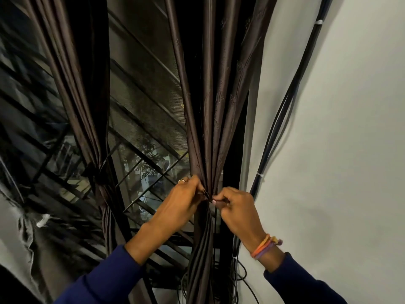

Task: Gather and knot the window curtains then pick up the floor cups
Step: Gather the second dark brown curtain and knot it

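The right-hand curtain [208, 128], dark brown with a faint woven pattern, is gathered into a narrow bunch near the white wall [339, 150]. It is gripped at the gathered point by the left hand [182, 200], fingers curled round the folds, a ring worn on one finger. A thin dark tie at the same point is pinched by the right hand [236, 209], whose wrist bears coloured bands [264, 246]. The left-hand curtain [96, 167] is already bound at its middle. Black cables [282, 110] are run along the wall. No writing can be read.
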